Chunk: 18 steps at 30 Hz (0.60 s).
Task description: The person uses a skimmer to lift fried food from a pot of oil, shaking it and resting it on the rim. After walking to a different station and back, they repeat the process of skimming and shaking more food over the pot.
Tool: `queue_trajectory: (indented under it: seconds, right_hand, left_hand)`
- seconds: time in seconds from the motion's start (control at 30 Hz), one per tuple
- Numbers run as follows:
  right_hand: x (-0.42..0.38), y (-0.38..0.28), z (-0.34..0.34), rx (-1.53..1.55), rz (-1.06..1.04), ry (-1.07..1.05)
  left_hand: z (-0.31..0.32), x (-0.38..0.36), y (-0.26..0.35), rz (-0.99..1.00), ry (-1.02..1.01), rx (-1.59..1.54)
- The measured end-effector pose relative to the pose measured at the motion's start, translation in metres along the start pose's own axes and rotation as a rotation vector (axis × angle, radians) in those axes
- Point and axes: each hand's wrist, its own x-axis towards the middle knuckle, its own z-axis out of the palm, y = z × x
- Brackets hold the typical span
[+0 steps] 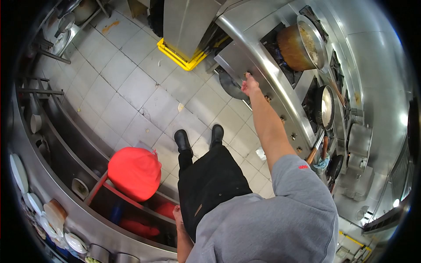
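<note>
My right hand (250, 83) reaches out to the stove front (287, 109), its fingers closed round a control knob (247, 74) near the far end of the row. More knobs (283, 120) line the panel toward me. My left hand (177, 215) hangs low beside my black apron (215, 179), its fingers curled and partly hidden, with nothing visible in them. It is nearest the counter with a red bag-like cover (135, 173). On the stove stands a large pot (298, 46) with grainy brownish contents. Closer along the stove sits a frying pan (325, 105) with something pale in it.
Several plates and bowls (48, 225) line the counter at my left, above open shelves (66, 144). A steel cabinet (190, 26) with a yellow base guard (184, 63) stands ahead. Wooden-handled pans (313, 153) jut over the stove edge. Scraps lie on the tiled floor (127, 83).
</note>
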Motion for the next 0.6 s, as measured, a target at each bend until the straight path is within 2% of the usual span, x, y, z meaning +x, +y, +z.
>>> queue_trajectory:
  seconds: [0.07,0.13,0.2,0.27,0.33,0.43,0.57,0.6]
  right_hand:
    - [-0.003,0.011,-0.006,-0.111,-0.032,-0.111]
    - [-0.015,0.024,-0.018,-0.562,-0.271,-0.270]
    - [-0.063,0.028,-0.026,-0.699,-0.458,-0.313]
    - [-0.105,0.021,-0.040,-0.614,-0.414,-0.514]
    - [-0.174,-0.006,-0.065,-0.546,-0.561,-0.522]
    - [-0.209,-0.045,-0.124,-0.160,-0.493,-0.441]
    - [-0.199,-0.101,-0.224,0.616,-0.372,-0.568]
    - [-0.201,-0.119,-0.240,0.757,-0.329,-0.594]
  left_hand:
    - [0.004,0.003,0.011,0.006,0.006,0.105]
    - [0.004,0.009,0.016,0.032,-0.002,0.156]
    - [-0.002,0.026,0.013,0.085,0.051,0.269]
    - [0.007,0.036,0.030,0.131,0.085,0.327]
    - [0.024,0.028,0.059,0.161,0.091,0.329]
    - [0.040,0.030,0.096,0.122,0.007,0.320]
    - [0.073,0.028,0.146,0.081,-0.060,0.410]
    - [0.084,0.029,0.155,0.099,-0.009,0.476]
